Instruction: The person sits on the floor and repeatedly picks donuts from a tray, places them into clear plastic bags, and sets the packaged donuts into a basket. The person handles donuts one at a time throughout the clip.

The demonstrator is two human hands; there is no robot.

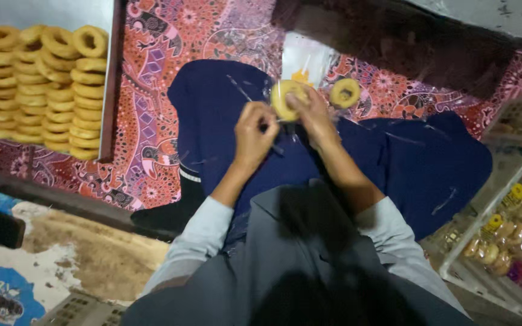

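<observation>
**Ring pastries handled over the lap**

Patterned red cloth [164, 72] covers the floor where a person sits cross-legged in dark blue trousers [394, 163], seen from above. At far left a tray [109, 90] holds stacked rows of golden ring pastries [37, 84], packed tightly on edge, probably so that many fit and each can be lifted off easily.

Over the lap, the left hand [254, 134] is curled into a loose fist, fingers together, seemingly pinching the edge of thin clear wrapping; exactly what it grips is too blurred to tell. Its forearm rises straight from the grey sleeve. Just beside it, the right hand [310, 115] has its fingers clamped on a ring pastry [286, 98], held facing up with the wrist bent inward, likely to steady it against the wrapping. A second ring [345, 92] sits just beyond the right hand.

At far right, a pale crate [454, 265] holds bagged pastries [509, 238] with yellow labels.
</observation>
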